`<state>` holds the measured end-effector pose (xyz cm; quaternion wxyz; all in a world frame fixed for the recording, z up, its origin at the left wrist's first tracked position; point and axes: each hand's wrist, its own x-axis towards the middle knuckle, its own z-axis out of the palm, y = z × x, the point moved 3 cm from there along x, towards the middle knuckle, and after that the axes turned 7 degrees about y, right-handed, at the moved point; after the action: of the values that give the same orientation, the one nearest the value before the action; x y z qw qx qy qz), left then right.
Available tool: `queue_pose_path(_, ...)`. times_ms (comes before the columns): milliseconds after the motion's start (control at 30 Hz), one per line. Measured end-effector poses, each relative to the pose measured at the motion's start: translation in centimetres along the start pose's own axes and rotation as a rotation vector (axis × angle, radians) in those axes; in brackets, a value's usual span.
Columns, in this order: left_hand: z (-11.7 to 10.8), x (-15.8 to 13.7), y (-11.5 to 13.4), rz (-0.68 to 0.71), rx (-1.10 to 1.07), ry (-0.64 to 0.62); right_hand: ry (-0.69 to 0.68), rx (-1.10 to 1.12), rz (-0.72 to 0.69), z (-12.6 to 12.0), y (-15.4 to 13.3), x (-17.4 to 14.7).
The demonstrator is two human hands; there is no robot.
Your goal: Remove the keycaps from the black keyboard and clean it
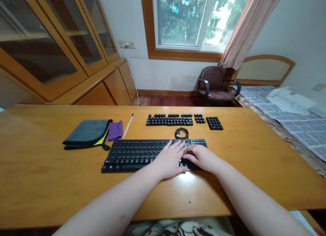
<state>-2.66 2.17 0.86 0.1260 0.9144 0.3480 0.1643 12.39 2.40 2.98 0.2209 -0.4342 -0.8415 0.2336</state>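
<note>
A black keyboard (pixel 134 154) lies in front of me with most of its keycaps off, leaving rows of bare key stems; a few caps and the space bar are on its lower rows. My left hand (pixel 169 159) rests on the right part of the keyboard, fingers stretched out. Beside it my right hand (pixel 202 157) is closed, fingers bent and pressed together over the keyboard's right end; what they hold, if anything, is hidden. Behind the keyboard, removed keycaps (pixel 169 121) stand in rows, with a number-pad block of keycaps (pixel 214 123) to their right.
A coiled black cable (pixel 181 133) sits just behind the keyboard. To the left are a folded grey cloth (pixel 86 131), a purple cloth (pixel 115 130) and a white-handled brush (pixel 127 126). The wooden table (pixel 267 161) ends before a chair (pixel 215 81) and a bed.
</note>
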Motion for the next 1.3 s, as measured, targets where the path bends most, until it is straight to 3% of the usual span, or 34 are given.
queue_pose_path(167, 0.2, 0.0, -0.1, 0.0, -0.023, -0.019, -0.012, -0.089, -0.196, 0.3, -1.4, -0.7)
queue_pose_path(267, 0.2, -0.1, -0.2, -0.005, -0.035, 0.0, -0.036, -0.248, -0.25, 0.8, -1.9, -1.4)
queue_pose_path(367, 0.3, -0.1, -0.2, 0.005, -0.06, -0.007, -0.022, -0.268, -0.263, 0.8, -1.7, -1.7)
queue_pose_path(533, 0.2, -0.1, -0.1, 0.001, -0.088, -0.04, 0.114, -0.001, -0.124, -1.1, -1.0, -1.4)
queue_pose_path(667, -0.2, -0.1, -0.1, -0.002, -0.127, -0.03, 0.324, 0.161, 0.106, -2.5, 0.3, -1.3)
queue_pose_path(867, -1.3, -0.1, -0.7, -0.199, -0.363, 0.154, 0.532, 0.535, 0.385, -0.2, 2.3, -0.8)
queue_pose_path(1033, -1.5, -0.1, -1.1, -0.3, -0.52, 0.322, 0.531, 0.615, 0.375, 1.1, 1.4, -0.6)
queue_pose_path(1300, -0.4, -0.3, -1.7, -0.313, -0.691, 0.366, 0.431, 0.857, 0.456, 1.6, 1.6, -0.2)
